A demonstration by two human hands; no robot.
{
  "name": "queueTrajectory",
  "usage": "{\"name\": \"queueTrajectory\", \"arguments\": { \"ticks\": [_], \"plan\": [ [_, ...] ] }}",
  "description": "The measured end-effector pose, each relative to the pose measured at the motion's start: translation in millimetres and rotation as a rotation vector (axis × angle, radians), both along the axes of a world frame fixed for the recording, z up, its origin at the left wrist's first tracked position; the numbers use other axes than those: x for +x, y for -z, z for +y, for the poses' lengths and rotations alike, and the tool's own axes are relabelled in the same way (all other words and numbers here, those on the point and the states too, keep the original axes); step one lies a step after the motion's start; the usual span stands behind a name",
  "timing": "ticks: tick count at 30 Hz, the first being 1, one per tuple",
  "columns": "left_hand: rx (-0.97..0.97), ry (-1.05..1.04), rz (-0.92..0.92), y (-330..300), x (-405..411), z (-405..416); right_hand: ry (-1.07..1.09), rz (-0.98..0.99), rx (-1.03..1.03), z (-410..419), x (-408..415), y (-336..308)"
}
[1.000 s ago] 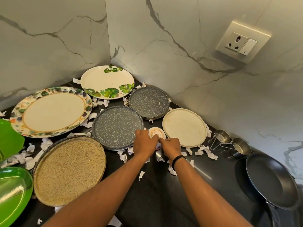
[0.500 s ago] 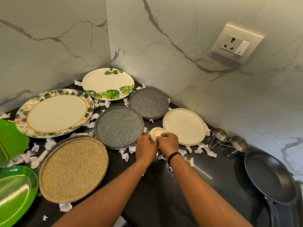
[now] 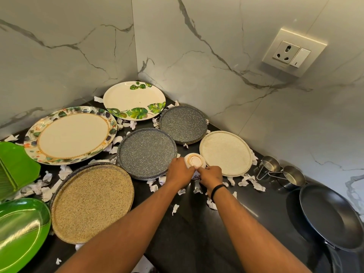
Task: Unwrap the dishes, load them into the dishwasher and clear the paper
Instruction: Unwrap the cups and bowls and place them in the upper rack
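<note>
Grey speckled plates (image 3: 146, 152) (green leaf plate (image 3: 134, 100))

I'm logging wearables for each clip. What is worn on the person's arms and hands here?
Both forearms are bare, with no sleeves in view. The right hand has a thin black band around its wrist. The left hand shows no band, watch, glove or ring.

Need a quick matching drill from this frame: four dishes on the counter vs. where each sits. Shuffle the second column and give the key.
Things:
1. leaf-print plate
2. small upturned bowl
3. black frying pan
4. tan speckled plate

Places:
A. at the right edge of the counter, past the steel cups
B. in the back corner, by the walls
C. near left, beside the green dish
D. between both hands

Pairs: 1-B, 2-D, 3-A, 4-C
</note>
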State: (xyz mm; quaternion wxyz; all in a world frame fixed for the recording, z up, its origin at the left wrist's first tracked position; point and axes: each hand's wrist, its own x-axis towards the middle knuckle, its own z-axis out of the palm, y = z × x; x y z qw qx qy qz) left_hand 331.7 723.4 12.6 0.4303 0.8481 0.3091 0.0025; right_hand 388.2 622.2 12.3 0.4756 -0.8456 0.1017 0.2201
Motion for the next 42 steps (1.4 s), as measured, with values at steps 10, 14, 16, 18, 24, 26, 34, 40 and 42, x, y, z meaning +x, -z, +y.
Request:
{"name": "queueTrajectory", "arguments": {
  "ticks": [10,14,16,18,24,26,34,40,42],
  "plan": [
    [-0.164,-0.232,-0.220,-0.7,-11.2,-0.7,0.174,-0.048,0.166,-1.2,-13.4,1.6],
    [-0.206,-0.275,-0.253,-3.3,-20.2,0.6,0.212,-0.090,0.238,-7.9,-18.9,-3.6],
    [-0.249,-0.273,-0.282,-2.1,-24.7,1.2,0.213,-0.109,0.261,-11.0,-20.8,-7.0],
    [-0.280,-0.274,-0.307,-2.4,-27.1,2.3,0.214,-0.111,0.272,-13.1,-22.3,-8.4],
    [-0.371,-0.232,-0.360,-19.4,-31.9,-2.2,0.254,-0.140,0.360,-29.9,-36.0,-15.2],
    [-0.424,-0.176,-0.369,-26.3,-34.0,-10.8,0.269,-0.151,0.393,-43.1,-43.5,-25.2],
    [-0.652,0.120,-0.347,-61.9,-45.2,-87.6,0.335,-0.222,0.526,-140.1,-80.3,-62.7],
    [-0.716,0.328,-0.274,-75.0,-75.3,-186.4,0.462,-0.282,0.534,-245.6,-139.7,-67.5],
    [-0.717,0.409,-0.240,-80.1,-96.4,-228.4,0.537,-0.312,0.535,-286.9,-169.4,-71.3]
  ]
}}
